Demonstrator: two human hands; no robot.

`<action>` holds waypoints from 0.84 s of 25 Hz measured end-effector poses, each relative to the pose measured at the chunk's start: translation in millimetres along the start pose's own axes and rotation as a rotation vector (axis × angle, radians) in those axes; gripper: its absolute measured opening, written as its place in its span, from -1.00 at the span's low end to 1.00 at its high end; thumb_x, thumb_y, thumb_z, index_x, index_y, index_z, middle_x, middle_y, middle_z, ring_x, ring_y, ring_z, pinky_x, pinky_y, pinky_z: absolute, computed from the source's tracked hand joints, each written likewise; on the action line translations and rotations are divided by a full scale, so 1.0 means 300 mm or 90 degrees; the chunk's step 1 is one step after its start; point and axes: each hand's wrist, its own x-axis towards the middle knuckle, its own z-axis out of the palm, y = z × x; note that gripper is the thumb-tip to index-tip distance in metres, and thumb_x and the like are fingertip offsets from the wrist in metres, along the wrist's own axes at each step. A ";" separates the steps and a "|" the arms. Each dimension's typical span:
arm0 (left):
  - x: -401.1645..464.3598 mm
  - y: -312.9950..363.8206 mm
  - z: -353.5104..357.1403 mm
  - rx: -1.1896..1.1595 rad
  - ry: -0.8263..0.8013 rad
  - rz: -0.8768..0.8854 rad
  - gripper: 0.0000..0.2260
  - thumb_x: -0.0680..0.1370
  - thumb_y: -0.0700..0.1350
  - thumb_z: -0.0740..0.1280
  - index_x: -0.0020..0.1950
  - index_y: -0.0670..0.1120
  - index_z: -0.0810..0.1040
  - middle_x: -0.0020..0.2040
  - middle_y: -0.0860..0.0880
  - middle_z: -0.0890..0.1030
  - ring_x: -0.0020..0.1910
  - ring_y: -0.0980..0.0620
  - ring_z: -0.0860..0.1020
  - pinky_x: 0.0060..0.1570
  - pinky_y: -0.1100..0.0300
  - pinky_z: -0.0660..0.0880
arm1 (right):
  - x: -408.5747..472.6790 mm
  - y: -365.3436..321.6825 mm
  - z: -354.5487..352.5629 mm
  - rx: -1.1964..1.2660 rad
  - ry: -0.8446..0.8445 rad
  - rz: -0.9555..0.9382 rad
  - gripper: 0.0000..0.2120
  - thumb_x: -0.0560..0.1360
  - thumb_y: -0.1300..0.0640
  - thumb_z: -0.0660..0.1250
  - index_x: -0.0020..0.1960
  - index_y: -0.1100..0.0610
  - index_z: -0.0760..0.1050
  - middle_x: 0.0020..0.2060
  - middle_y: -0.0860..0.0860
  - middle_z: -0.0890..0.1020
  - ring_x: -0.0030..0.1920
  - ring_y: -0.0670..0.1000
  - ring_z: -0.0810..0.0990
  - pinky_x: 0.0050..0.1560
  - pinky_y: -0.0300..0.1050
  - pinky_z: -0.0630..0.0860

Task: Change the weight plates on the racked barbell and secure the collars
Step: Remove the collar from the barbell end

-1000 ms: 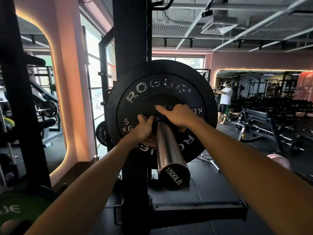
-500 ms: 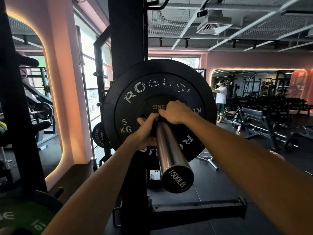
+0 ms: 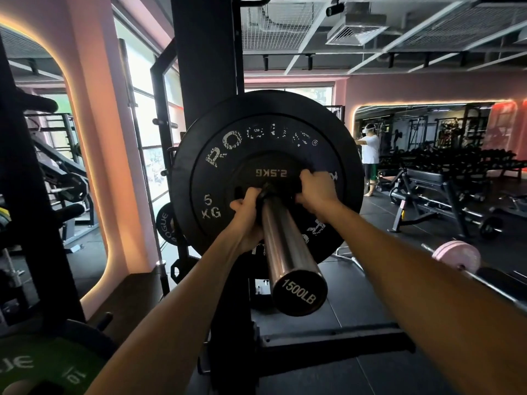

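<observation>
The steel barbell sleeve points toward me, its end cap marked 1500LB. A black 5 kg Rogue plate sits on it, with a small black 2.5 kg plate in front. My left hand grips a dark collar at the sleeve's base, left of the bar. The fingers of my right hand curl round the right edge of the 2.5 kg plate. Most of the collar is hidden by my hands.
The black rack upright rises behind the plates, and its foot crosses the floor below. A green 10 plate lies at the bottom left. A pink-plated bar lies on the right. A person in white stands far back near benches.
My right hand has slid from the top of the collar to the right edge of the small plate, uncovering its 2.5KG mark. The left hand stays at the collar.
</observation>
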 end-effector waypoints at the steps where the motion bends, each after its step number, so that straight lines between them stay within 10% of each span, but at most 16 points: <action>1: -0.010 0.000 0.000 -0.013 -0.013 -0.015 -0.46 0.51 0.06 0.35 0.32 -0.11 0.15 0.11 -0.20 0.37 0.08 -0.17 0.52 0.07 -0.24 0.55 | 0.007 0.025 0.002 0.047 0.008 0.039 -0.75 0.59 0.23 0.13 0.13 0.35 0.48 0.06 0.28 0.56 0.08 0.21 0.55 -0.05 -0.07 0.43; 6: 0.018 -0.010 -0.018 0.012 0.004 -0.014 -0.42 0.51 0.11 0.32 0.34 -0.16 0.16 0.20 -0.23 0.39 0.06 -0.17 0.55 -0.25 0.00 0.64 | 0.013 0.015 -0.043 0.213 -0.053 0.060 -0.51 0.63 -0.05 0.06 -0.28 0.26 0.47 -0.48 0.15 0.57 -0.63 0.04 0.43 -0.61 -0.29 0.28; 12: 0.010 -0.002 -0.033 -0.009 -0.013 -0.051 -0.23 0.29 0.13 0.47 0.40 -0.05 0.24 0.34 -0.35 0.40 0.11 -0.30 0.56 0.08 -0.33 0.49 | -0.054 -0.012 -0.063 0.179 -0.120 0.076 -0.52 0.55 -0.10 0.08 -0.26 0.29 0.46 -0.50 0.19 0.60 -0.57 0.14 0.54 -0.61 -0.25 0.29; 21: -0.230 -0.017 -0.020 0.049 -0.024 -0.075 -0.14 0.25 0.17 0.46 0.46 -0.02 0.20 0.41 -0.32 0.32 0.10 -0.32 0.54 -0.08 -0.15 0.54 | -0.266 -0.018 -0.160 0.171 -0.174 0.060 -0.63 0.56 0.06 0.06 -0.24 0.31 0.42 -0.48 0.21 0.61 -0.60 0.13 0.51 -0.57 -0.23 0.29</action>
